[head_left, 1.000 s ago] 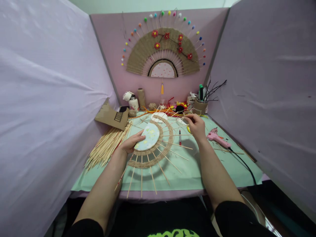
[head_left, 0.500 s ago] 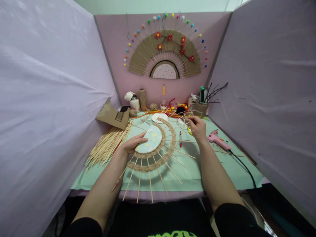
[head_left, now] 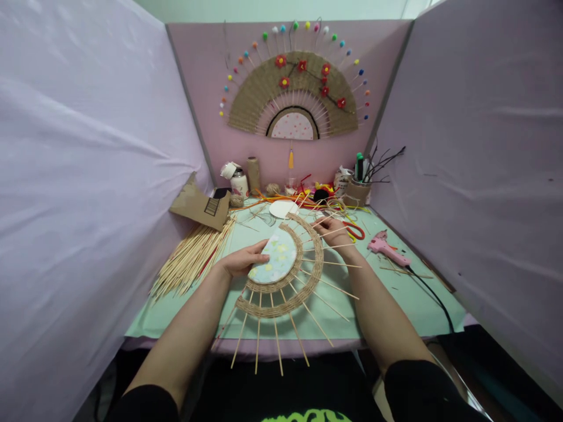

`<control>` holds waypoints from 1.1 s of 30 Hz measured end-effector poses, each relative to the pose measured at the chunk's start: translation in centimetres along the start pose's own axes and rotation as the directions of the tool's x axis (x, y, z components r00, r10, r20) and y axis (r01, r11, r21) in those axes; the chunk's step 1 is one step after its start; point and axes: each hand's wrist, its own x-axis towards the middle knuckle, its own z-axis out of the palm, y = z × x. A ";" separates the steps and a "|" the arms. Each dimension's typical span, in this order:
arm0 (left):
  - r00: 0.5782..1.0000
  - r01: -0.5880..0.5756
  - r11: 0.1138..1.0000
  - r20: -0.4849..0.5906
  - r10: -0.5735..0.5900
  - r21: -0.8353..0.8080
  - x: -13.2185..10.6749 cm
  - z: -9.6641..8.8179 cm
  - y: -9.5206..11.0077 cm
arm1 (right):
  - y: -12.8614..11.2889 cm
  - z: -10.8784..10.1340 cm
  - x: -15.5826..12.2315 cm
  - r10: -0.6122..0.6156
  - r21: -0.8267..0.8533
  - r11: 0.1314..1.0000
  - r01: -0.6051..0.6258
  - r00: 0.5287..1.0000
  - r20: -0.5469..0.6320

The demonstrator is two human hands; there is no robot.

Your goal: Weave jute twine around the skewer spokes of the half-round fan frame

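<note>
A half-made fan (head_left: 281, 275) of thin wooden sticks, with a band of woven jute twine and a pale flowered half-disc at its centre, is held just above the green mat (head_left: 387, 299). My left hand (head_left: 240, 262) grips the half-disc at its left edge, thumb on top. My right hand (head_left: 333, 230) is closed at the fan's far right rim, fingers pinched among the sticks and twine there. What the fingers pinch is too small to make out.
A bundle of loose sticks (head_left: 193, 256) lies at the left. Red scissors (head_left: 354, 230) and a pink glue gun (head_left: 387, 250) with its black cord lie at the right. A finished fan (head_left: 294, 94) hangs on the back wall. Twine spools, a jar and a pen cup line the back.
The fan has been turned and drawn toward me and to the right. My right hand came in from the fan's outer right to its rim, uncovering the red scissors.
</note>
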 end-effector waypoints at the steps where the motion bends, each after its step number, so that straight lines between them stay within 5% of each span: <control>1: 1.000 -0.003 1.000 0.003 0.003 0.002 0.0 0.0 0.0 | 0.0 0.0 0.0 0.002 -0.001 1.000 -0.002 1.000 -0.002; 6: 0.999 0.004 1.000 0.039 -0.004 0.009 -0.1 0.0 -0.2 | 0.4 -0.2 0.3 -0.011 -0.002 1.000 0.011 1.000 -0.016; 17: 0.999 0.018 0.999 0.046 -0.020 0.046 -0.2 -0.2 -0.3 | 1.1 -2.0 0.7 -0.201 -0.008 0.979 0.206 0.949 -0.244; 25: 0.999 0.024 0.998 0.037 -0.026 0.053 -0.2 0.1 -0.3 | 0.3 -2.6 0.2 -0.108 -0.032 0.994 0.103 0.941 -0.320; 33: 0.997 0.047 0.999 0.064 -0.048 0.019 0.1 0.5 -0.4 | 0.4 -2.8 0.5 -0.311 -0.102 0.950 0.294 0.873 -0.376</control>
